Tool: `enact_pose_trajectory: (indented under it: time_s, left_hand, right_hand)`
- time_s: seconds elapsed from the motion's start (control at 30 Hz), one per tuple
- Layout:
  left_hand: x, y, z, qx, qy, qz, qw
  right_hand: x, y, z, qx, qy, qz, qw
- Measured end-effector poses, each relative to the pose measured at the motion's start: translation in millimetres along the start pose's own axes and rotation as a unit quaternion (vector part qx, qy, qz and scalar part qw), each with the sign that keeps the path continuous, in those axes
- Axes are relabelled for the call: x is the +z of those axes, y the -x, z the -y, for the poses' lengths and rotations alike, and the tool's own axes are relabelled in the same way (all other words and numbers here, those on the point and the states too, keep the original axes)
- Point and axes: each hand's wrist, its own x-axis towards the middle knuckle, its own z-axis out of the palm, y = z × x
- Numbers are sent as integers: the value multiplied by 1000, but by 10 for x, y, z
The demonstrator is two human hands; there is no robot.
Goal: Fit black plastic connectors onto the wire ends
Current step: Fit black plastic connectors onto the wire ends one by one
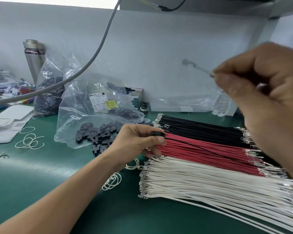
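My left hand (139, 141) pinches one black connector (158, 134) between thumb and forefinger, held just above the near ends of the red wires (201, 149). A single thin black wire (210, 152) runs from that connector to the right across the red bundle — its far end passes out of sight under my right hand (267, 92).

My right hand is raised close to the camera, fingers curled, thumb and fingertip pinching a white wire (198, 68) near its end. The wire is motion-blurred; its terminal tip points up and to the left against the white back panel (159, 56).

On the green mat (57, 174) lie three wire bundles side by side: black wires (201, 129) farthest, red in the middle, white wires (201, 181) nearest, all with metal terminals at both ends.

Loose black connectors (98, 137) spill from an open clear bag (85, 105) to the left of my left hand. A second bag of dark parts (49, 92) stands behind it — beside a metal flask (33, 59). White rubber bands (30, 139) lie on the mat at left, and a grey cable (98, 48) hangs across the scene.
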Motion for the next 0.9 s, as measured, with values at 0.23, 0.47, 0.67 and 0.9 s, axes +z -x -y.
enact_pose_trajectory:
  time_s: [0.23,0.47,0.67,0.9]
  left_hand:
    - [7,8,-1,-8,6,-2,1000]
    - [25,4,-6,-13,31,6,999]
    - [37,13,-22,-9,36,9,999]
    - [39,27,-47,-4,24,7,1000]
  right_hand:
    - [71,-172,-303,76,134,202,967]
    - [616,586,-470,60,77,136,986]
    - [726,735,-540,59,50,83,994]
    - [698,749,-565,52,21,61,997]
